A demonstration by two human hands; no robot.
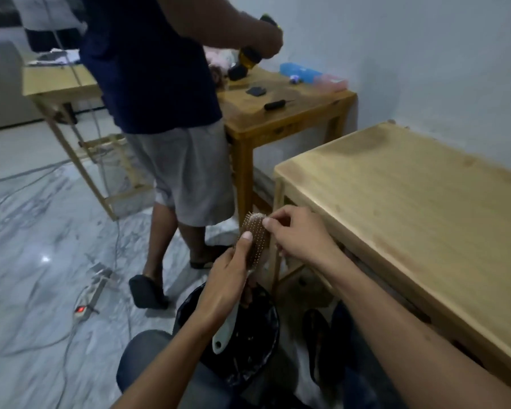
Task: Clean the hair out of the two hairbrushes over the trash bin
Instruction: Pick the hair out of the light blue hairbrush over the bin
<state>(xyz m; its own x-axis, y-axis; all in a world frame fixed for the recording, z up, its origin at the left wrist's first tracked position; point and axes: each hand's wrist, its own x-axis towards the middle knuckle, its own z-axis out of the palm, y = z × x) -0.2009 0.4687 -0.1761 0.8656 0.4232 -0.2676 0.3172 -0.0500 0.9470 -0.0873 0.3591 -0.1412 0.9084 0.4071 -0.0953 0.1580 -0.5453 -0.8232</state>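
Head view puts the paddle hairbrush (252,236) just above the black-lined trash bin (266,346), which sits at six o'clock from the brush. I judge the job barely begun: this is the only brush I can find, hair seems matted among its pins, and the second brush is nowhere in view. My left hand (227,286) is wrapped around the neck, thumb pressed on the pad, pale handle pointing down into the bin. My right hand (295,233) comes in from three o'clock, thumb and forefinger pinched at the brush's top edge; whether strands are caught between them I cannot tell.
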